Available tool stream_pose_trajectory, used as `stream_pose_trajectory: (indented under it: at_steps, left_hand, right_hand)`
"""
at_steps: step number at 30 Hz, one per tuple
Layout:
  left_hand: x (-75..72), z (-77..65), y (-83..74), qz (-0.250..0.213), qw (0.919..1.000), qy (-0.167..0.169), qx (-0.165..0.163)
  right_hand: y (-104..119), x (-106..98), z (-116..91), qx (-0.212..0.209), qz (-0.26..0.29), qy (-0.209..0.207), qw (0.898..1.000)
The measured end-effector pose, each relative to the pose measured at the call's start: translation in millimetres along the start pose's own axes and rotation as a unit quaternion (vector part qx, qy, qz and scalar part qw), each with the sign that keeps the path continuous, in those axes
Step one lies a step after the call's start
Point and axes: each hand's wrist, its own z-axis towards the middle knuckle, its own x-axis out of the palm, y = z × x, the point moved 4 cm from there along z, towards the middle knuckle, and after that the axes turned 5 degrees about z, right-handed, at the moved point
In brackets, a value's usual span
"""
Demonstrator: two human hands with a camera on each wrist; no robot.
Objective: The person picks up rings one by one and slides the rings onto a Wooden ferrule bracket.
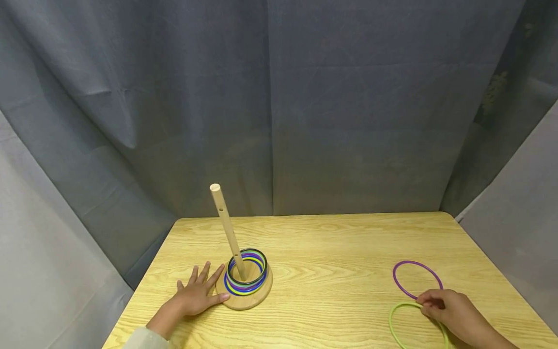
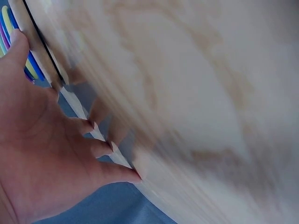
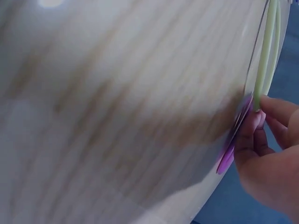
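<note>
My right hand pinches the edge of a yellow-green ring between thumb and fingers. Just beyond it, a purple ring lies on the table, its near edge by my fingertips; in the right wrist view the purple ring shows beside the fingers. On the left, a wooden post rises from a round wooden base. Stacked around its foot are several rings in black, green, purple, blue and yellow. My left hand rests with spread fingers beside the base, thumb touching its edge.
The wood-grain table stretches between the post and the two loose rings. Its far edge meets a grey curtain, and lighter cloth hangs at the left side.
</note>
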Motion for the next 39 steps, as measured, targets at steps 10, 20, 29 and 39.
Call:
stream_pose_trajectory:
  at_steps: [10,20,29,39]
  left_hand:
    - [1.7,1.3,1.3,0.001,1.0000,0.000,-0.003]
    - [0.8,0.8,-0.4,-0.002,1.0000,-0.001,-0.004]
    - [0.7,1.4,0.2,0.001,1.0000,-0.002,-0.004]
    - [1.5,1.6,0.9,0.001,1.0000,-0.005,-0.001]
  right_hand:
    - [15.4,-2.5,10.4,-0.015,-0.001,-0.008,1.000]
    - [54.0,6.4,37.9,-0.061,0.002,-0.032,0.998]
    - [101.1,14.9,71.0,-0.093,0.043,-0.024,0.995]
    - [153.6,29.2,108.8,-0.119,0.046,-0.034,0.991]
